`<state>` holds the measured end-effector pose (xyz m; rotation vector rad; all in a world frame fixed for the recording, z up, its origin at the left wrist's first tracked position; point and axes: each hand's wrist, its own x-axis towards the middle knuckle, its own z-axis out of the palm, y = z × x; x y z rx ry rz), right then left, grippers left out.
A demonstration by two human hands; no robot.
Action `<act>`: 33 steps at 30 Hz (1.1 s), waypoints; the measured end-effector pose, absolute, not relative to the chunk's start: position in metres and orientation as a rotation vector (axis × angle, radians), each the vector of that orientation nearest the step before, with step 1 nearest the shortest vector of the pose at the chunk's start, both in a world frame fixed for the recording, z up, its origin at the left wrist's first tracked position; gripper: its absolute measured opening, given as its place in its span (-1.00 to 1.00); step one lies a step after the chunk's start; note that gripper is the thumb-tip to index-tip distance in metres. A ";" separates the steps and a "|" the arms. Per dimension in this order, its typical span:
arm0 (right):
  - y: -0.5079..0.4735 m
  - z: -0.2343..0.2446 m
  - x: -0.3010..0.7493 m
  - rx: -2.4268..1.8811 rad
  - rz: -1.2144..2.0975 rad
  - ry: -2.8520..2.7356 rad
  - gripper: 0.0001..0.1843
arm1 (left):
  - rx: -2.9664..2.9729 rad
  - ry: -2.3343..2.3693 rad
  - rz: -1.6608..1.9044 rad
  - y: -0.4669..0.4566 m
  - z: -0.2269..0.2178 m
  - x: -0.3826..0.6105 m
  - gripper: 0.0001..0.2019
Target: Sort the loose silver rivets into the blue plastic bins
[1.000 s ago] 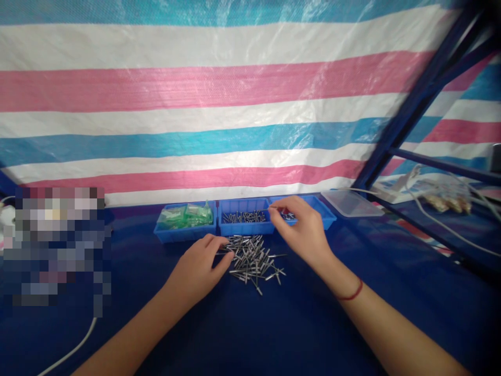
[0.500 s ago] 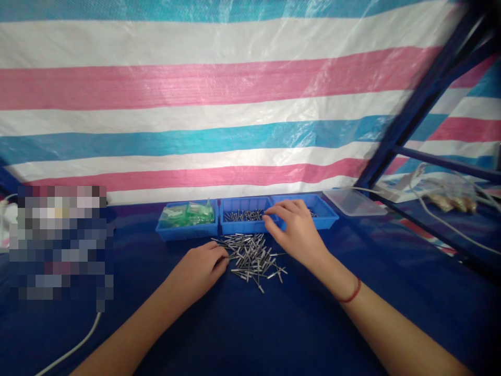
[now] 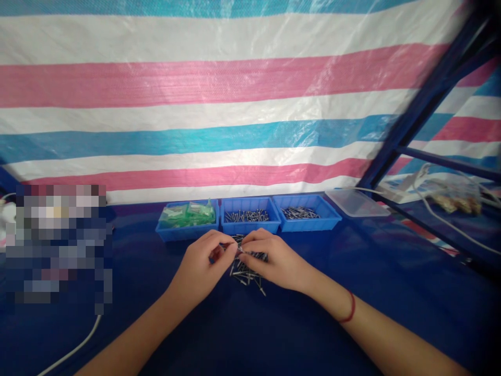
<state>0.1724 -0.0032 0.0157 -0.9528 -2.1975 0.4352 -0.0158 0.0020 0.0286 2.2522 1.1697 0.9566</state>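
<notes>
A loose pile of blind rivets (image 3: 246,274) lies on the blue table, partly covered by my hands. Above it my left hand (image 3: 203,263) is closed in a pinch, with a small shiny piece, apparently a blind rivet, at its fingertips. My right hand (image 3: 279,263), a red string on its wrist, meets it from the other side. Its thumb and fingers close near the same piece; what they grip is mostly hidden. Just behind stand a middle blue bin (image 3: 250,227) and a right blue bin (image 3: 311,225), both holding rivets or similar thin metal pieces.
A left blue bin (image 3: 187,233) holds green and clear plastic packets. Right of the bins lies a clear plastic lid (image 3: 357,203). A blue metal frame (image 3: 415,109) rises at the right, and a white cable (image 3: 74,347) crosses the left side. Striped sheeting (image 3: 235,83) hangs behind.
My right hand has come back from the bins, down and left to the pile. The left hand has moved slightly right and up, and the fingertips of both hands now meet.
</notes>
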 end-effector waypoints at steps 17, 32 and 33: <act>-0.007 0.022 0.172 -0.880 0.606 -2.151 -0.81 | 2.066 1.071 1.034 -0.001 0.017 -0.009 -0.89; -0.001 0.022 0.175 -0.956 0.498 -1.996 -0.91 | 2.134 1.100 1.063 0.003 0.018 -0.011 -0.89; -0.001 0.023 0.176 -0.954 0.496 -1.982 -0.91 | 2.139 1.095 1.057 0.004 0.017 -0.012 -0.90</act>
